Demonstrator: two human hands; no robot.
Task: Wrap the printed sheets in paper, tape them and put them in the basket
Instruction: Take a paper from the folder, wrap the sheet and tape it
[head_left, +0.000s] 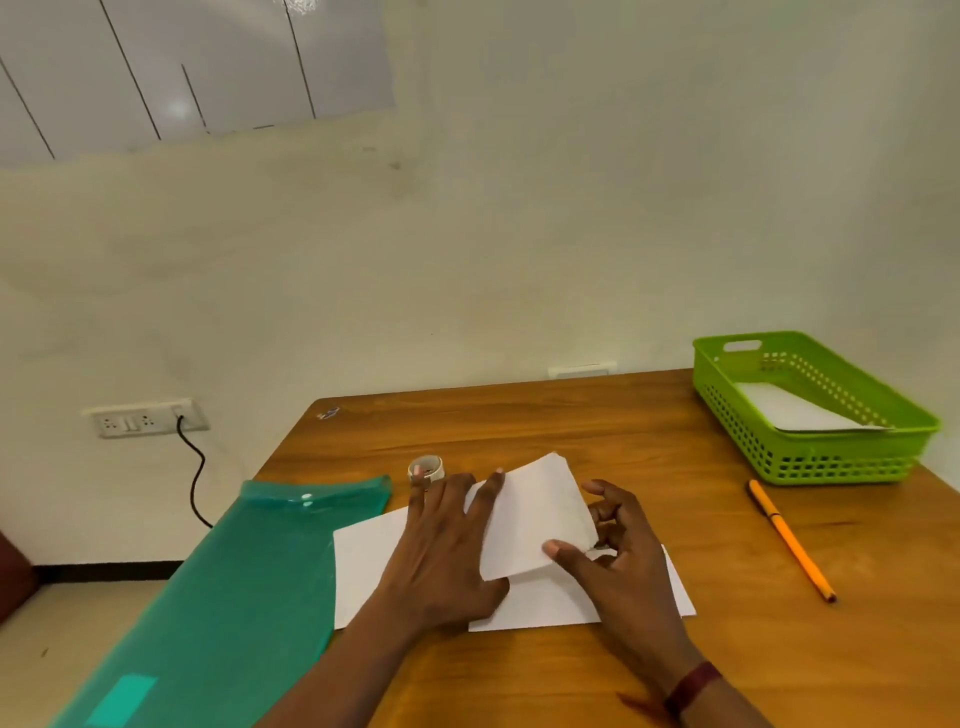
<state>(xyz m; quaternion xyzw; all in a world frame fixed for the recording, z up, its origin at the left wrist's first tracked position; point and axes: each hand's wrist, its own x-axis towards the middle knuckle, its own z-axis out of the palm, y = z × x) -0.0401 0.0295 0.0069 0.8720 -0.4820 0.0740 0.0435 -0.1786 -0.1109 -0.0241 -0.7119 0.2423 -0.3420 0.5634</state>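
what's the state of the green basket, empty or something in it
Not empty: a white paper bundle lies inside the green basket, resting against its near wall.

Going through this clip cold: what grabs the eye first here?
At the near middle of the table, the left hand presses flat on folded white paper while the right hand pinches its raised flap. A lime-green basket at the far right holds a white packet; a teal plastic folder overhangs the left edge.
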